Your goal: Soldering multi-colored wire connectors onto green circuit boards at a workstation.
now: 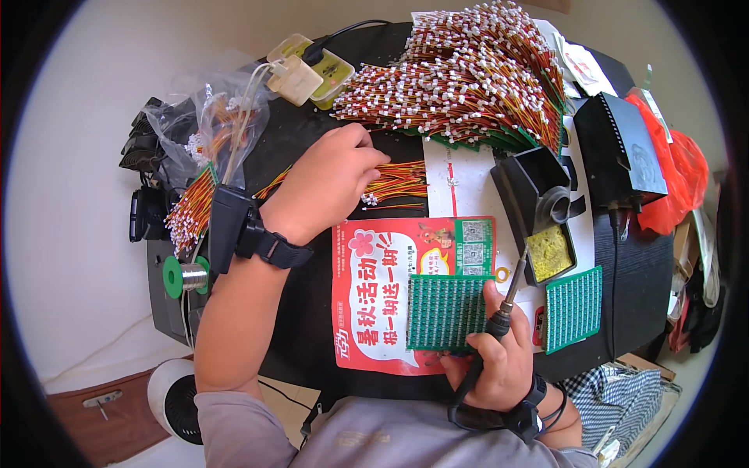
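Observation:
My left hand [335,175] reaches over a loose pile of red and yellow wires with white connectors [399,181]. Its fingers are bent and drawn together at the pile; what lies between them is hidden. My right hand [503,355] grips a soldering iron [500,318] by its dark handle, the metal tip pointing up and away from me. Beside that hand, a green circuit board panel [446,312] lies on a red and white printed sheet [374,296]. The thumb of my right hand is at the panel's right edge.
A heap of connector wires [460,70] covers the far side. At right stand a soldering iron stand [530,183] with yellow sponge [550,253], a black box [620,152] and another green panel [573,310]. A solder spool [186,277] and plastic bag [211,129] are at left.

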{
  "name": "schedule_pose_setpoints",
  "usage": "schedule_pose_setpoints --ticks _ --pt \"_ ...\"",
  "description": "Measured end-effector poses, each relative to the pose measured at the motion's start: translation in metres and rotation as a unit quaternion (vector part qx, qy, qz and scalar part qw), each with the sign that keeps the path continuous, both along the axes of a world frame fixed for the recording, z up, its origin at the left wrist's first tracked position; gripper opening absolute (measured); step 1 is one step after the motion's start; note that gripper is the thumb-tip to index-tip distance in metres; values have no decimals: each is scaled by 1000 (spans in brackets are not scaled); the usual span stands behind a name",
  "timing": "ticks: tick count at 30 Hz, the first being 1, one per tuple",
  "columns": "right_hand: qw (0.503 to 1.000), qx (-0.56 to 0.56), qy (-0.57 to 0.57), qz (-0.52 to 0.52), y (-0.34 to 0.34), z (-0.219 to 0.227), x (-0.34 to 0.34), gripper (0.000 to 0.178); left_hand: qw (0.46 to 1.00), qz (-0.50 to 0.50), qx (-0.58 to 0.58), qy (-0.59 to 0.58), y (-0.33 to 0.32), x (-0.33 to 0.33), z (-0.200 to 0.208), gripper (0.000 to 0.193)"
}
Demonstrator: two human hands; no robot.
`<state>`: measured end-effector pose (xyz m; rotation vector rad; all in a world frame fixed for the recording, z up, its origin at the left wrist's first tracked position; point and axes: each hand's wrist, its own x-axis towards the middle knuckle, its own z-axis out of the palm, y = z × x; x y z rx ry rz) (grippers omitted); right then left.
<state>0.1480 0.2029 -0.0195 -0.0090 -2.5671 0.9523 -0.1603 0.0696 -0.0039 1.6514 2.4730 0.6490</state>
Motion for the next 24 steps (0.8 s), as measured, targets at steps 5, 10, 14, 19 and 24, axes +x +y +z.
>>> schedule_pose_setpoints --ticks 5,10,14,19,24 --pt "1000 -2 8 -1 0 -2 0 49 998 -23 25 60 1 -4 0 17" --pt "1000 0 9 -2 0 -4 1 49 993 2 63 95 0 0 -2 16" --pt "1000 1 6 -3 0 -4 2 49 992 7 97 83 -1 2 -3 14" --pt "1000 1 1 1 1 -3 1 49 987 74 133 51 -3 12 1 16" --pt "1000 0 5 1 0 -3 1 50 974 134 181 -15 -4 22 3 15"
